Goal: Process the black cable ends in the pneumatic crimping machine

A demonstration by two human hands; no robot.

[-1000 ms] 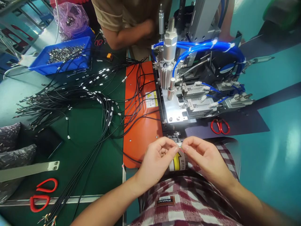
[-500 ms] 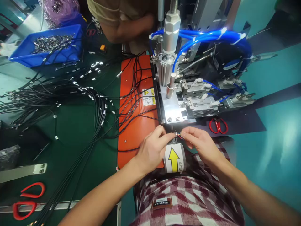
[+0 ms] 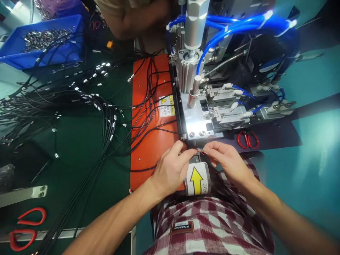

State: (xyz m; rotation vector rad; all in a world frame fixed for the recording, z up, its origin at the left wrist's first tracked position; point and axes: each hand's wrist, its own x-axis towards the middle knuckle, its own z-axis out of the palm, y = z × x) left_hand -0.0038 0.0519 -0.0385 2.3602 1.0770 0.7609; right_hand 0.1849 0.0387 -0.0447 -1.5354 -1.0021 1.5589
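At the front edge of the machine [image 3: 195,122], several thin coloured wires [image 3: 201,150] fan out between my hands. My left hand [image 3: 171,164] is closed in a pinch where these wires begin; a black cable [image 3: 143,170] runs across the orange cover [image 3: 140,147] to it. The fingers of my right hand [image 3: 227,157] pinch the wires' free ends from the other side. My fingertips hide part of the wires. Just below the hands is a label with a yellow arrow [image 3: 196,180].
Black cables with metal ends [image 3: 108,117] lie across the green table and the orange cover. A blue bin [image 3: 13,53] of small metal parts stands back left. Red-handled scissors [image 3: 247,140] lie right of the machine; other red handles [image 3: 23,239] are front left. Another person's arm [image 3: 146,21] is behind.
The head view has shifted slightly, so the bin and table sit further left and higher. My hands keep their pinch at the same spot, and the coloured wires look a little more spread.
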